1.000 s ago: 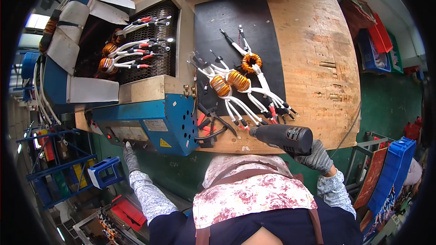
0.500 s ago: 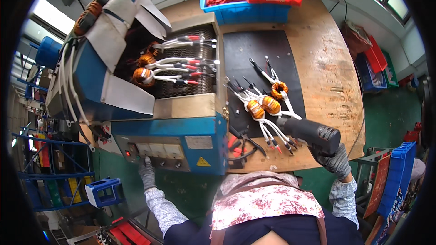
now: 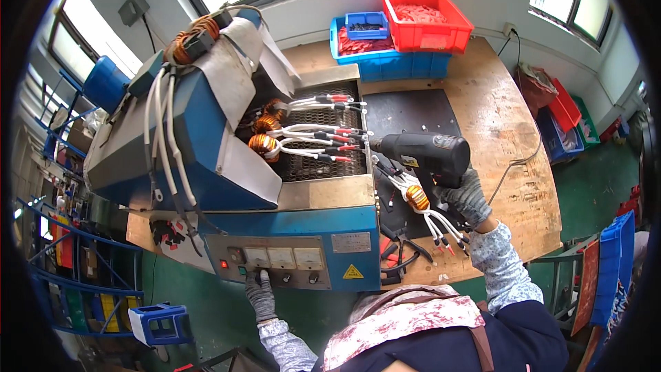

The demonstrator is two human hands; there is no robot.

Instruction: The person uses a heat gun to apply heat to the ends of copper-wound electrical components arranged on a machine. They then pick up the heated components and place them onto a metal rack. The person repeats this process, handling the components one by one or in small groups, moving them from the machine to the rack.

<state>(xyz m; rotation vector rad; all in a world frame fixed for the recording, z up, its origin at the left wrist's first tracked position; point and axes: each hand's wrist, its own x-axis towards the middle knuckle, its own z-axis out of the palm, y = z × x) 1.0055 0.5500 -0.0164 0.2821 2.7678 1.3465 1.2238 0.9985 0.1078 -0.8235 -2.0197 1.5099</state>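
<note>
My right hand (image 3: pixel 468 198), in a grey glove, grips a black heat gun (image 3: pixel 428 154) held over the black mat (image 3: pixel 420 116), nozzle pointing left toward the mesh conveyor. Under the gun lies a copper coil with white leads (image 3: pixel 417 198). My left hand (image 3: pixel 261 292), also gloved, presses its fingers on the control panel (image 3: pixel 292 260) of the blue conveyor oven (image 3: pixel 206 145). Several copper coils with white leads (image 3: pixel 265 143) rest on the mesh belt (image 3: pixel 323 165) at the oven's mouth.
A red bin (image 3: pixel 427 19) and blue bins (image 3: pixel 375 45) of small parts stand at the back of the wooden bench (image 3: pixel 513 145). Blue racks (image 3: pixel 62 262) and a blue crate (image 3: pixel 162 324) sit at the left, more bins (image 3: pixel 602 275) at the right.
My view has tilted up and the oven fills more of it. The heat gun has risen from the bench edge to above the mat. My left hand has reached the control panel.
</note>
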